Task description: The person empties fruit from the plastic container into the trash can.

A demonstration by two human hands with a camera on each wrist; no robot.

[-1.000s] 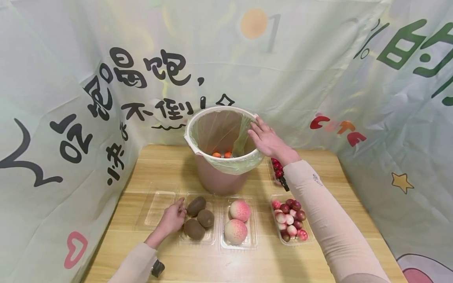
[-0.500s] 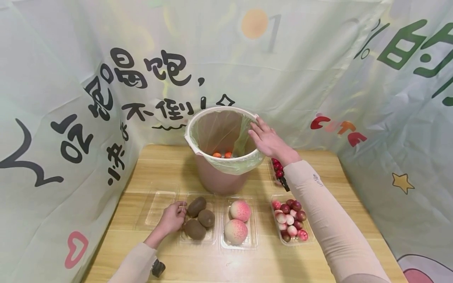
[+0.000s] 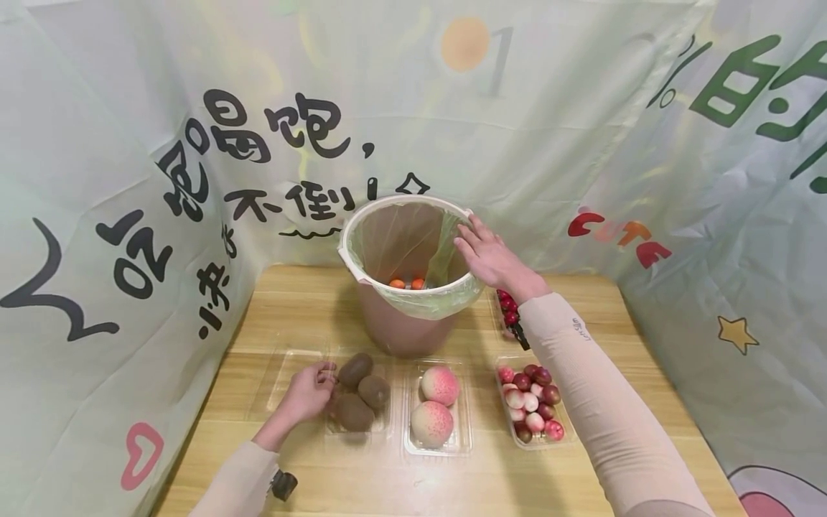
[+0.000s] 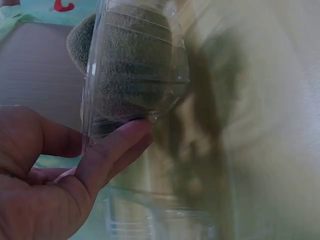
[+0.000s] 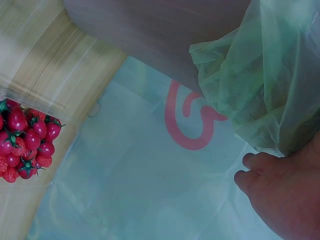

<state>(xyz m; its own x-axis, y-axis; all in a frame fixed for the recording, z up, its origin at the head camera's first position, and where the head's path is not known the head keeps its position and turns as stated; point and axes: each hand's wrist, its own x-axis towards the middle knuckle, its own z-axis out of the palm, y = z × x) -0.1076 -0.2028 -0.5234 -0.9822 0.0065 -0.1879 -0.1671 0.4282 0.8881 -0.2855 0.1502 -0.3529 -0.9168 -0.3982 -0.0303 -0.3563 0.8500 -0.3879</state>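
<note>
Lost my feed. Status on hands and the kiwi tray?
Left hand grips kiwi tray, tilted. Right hand on bin rim. Nothing blocking.

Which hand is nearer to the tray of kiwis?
Left. The left hand grips the left edge of the kiwi tray, fingers against it. The right hand rests far behind, on the rim of the bin.

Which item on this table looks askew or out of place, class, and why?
The kiwi tray stands out: the left hand grips its edge and it sits tilted, out of line with the peach tray and the small-fruit tray, which lie flat.
</note>
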